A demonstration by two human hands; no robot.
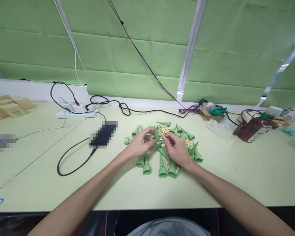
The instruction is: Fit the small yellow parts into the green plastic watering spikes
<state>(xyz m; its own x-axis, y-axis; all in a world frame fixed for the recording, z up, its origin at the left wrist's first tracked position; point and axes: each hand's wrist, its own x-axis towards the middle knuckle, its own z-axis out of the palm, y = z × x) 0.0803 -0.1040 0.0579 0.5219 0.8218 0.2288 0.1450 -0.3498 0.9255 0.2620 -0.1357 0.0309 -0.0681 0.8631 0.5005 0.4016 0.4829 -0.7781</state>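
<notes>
My left hand (pixel 140 143) is closed on a green plastic cone spike (pixel 157 136), its narrow tip pointing up. Just right of that spike, my right hand (pixel 176 149) is pinched with thumb and fingertips together. What lies between those fingertips, if anything, is too small to make out. Both hands are over a loose pile of similar green cones (pixel 163 171), which have wide ribbed open ends. Small yellow plastic pieces (pixel 188 142) are scattered among the cones. Part of the pile is hidden under my hands.
A cabled phone-like dark device (pixel 103 134), blurred out, lies to the left. Behind it sits a white power strip (pixel 76 113). A black cable (pixel 147 111) runs along the wall. At the right are a brown bottle (pixel 252 129), a clear plastic bag (pixel 218 129) and a cardboard box (pixel 211 115).
</notes>
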